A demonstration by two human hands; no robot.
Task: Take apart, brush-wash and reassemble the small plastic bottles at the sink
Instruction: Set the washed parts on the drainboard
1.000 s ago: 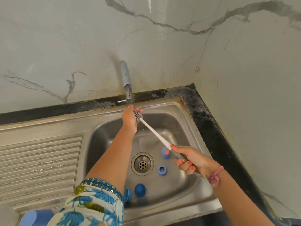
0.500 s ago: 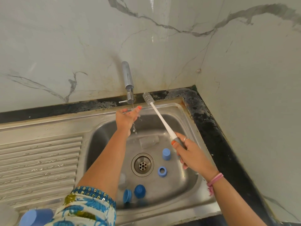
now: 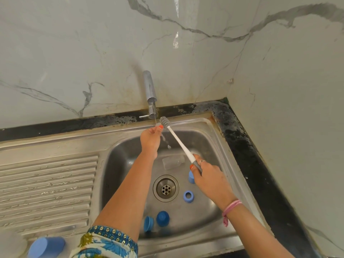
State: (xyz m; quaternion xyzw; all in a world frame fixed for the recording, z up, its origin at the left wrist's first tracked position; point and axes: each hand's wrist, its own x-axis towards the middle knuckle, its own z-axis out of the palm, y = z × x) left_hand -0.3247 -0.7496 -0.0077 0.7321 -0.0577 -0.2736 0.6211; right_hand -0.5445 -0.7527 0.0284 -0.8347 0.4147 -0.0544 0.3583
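Two hands work over a steel sink (image 3: 219,127) set into a dark counter in a marble-walled corner. At the sink's near left corner, on the ribbed drainboard (image 3: 46,185), a blue cup-like piece (image 3: 46,245) stands partly cut off by the frame. The left hand (image 3: 150,138) reaches up to the far rim, right under the tap (image 3: 150,95), where a thin stream of water runs onto its fingertips and drips into the basin; its fingers are drawn together at the tip, but whether they pinch anything small I cannot tell. Just to its right, touching or nearly touching those fingertips, is the grey bristled head of the bottle brush (image 3: 177,140), whose white shaft slants down and to the right. The right hand (image 3: 208,175) grips the brush's grey handle, thumb and fingers curled round it, over the right half of the basin.

On the basin floor, a clear small bottle body (image 3: 173,162) lies on its side towards the far wall, between the two hands and below the brush shaft. A blue cap (image 3: 191,176) stands just beside the right hand's thumb, partly hidden by it. A blue ring (image 3: 188,196) lies right of the drain (image 3: 166,188). Near the front wall of the basin, just right of the left forearm, sit a blue domed cap (image 3: 162,218) and a blue disc-like piece (image 3: 148,222), close together.
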